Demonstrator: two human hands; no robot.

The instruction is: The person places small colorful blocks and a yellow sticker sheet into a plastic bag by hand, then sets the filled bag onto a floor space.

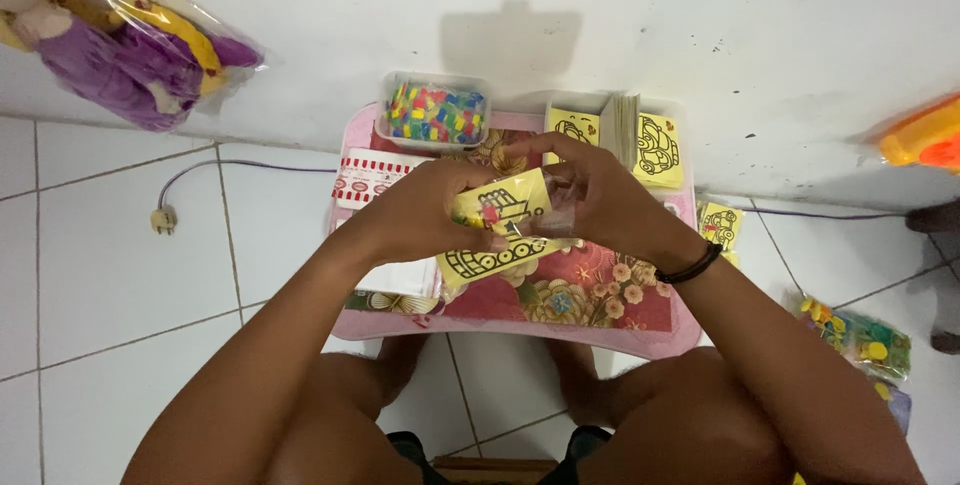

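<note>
My left hand (420, 210) and my right hand (595, 190) meet over a small pink floral table (600, 320). Together they hold a yellow card (500, 230) printed with a black outline drawing, with a few small coloured pieces on its upper part. My right hand also pinches thin clear plastic against the card. A black band circles my right wrist. A clear tub of small coloured pieces (435, 112) stands at the table's far edge, beyond my left hand.
A stack of similar yellow cards (655, 145) stands upright in a box at the back right. A red-and-white box (370, 177) lies at the left. A bagged purple doll (120, 40), a plug (163, 218), and a packet of coloured pieces (860, 340) lie around on the tiled floor.
</note>
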